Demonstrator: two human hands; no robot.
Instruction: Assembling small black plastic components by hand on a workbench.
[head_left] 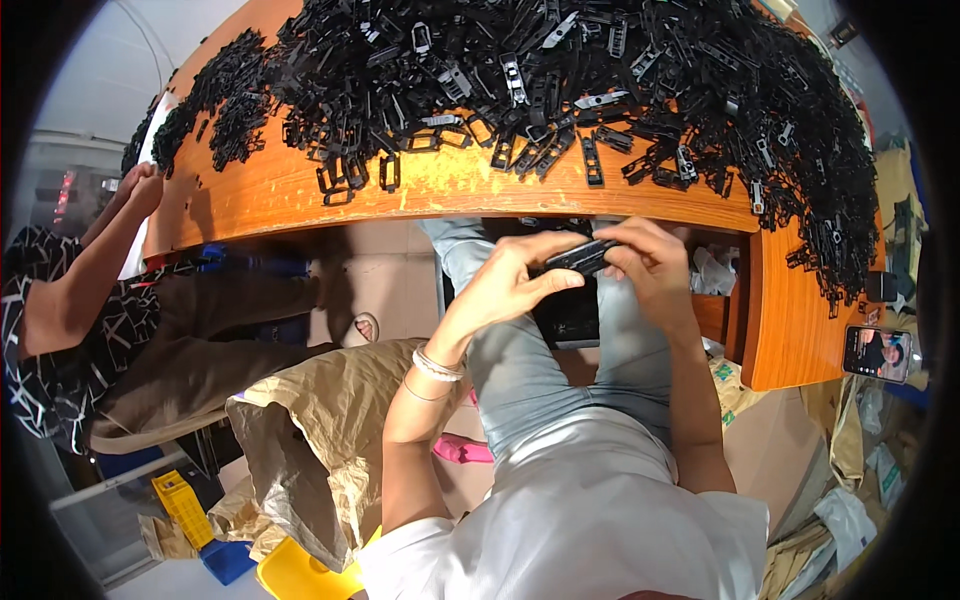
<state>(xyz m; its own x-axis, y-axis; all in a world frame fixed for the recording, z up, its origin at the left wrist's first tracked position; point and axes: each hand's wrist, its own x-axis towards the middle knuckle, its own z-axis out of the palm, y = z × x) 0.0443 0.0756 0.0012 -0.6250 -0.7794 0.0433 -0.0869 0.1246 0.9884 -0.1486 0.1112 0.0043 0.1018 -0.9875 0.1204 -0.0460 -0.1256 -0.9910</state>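
Observation:
Above my lap, just off the table's front edge, both hands are closed on one small, elongated black plastic part [583,259]. My left hand [515,277] grips its left end, with the thumb along the near side. The fingers of my right hand [648,262] pinch the right end from above and below. Fingers cover both ends, so its exact kind cannot be made out. On the wooden table [440,185] beyond lies a wide heap of black plastic parts [590,70], many shaped like narrow open frames, a few silvery ones among them.
At the left, another person's arm [85,270] reaches to the table beside a smaller heap of parts [225,100]. A phone [880,354] stands at the right table end. Brown paper sacking [335,440] lies left of me, near yellow and blue plastic crates [190,510].

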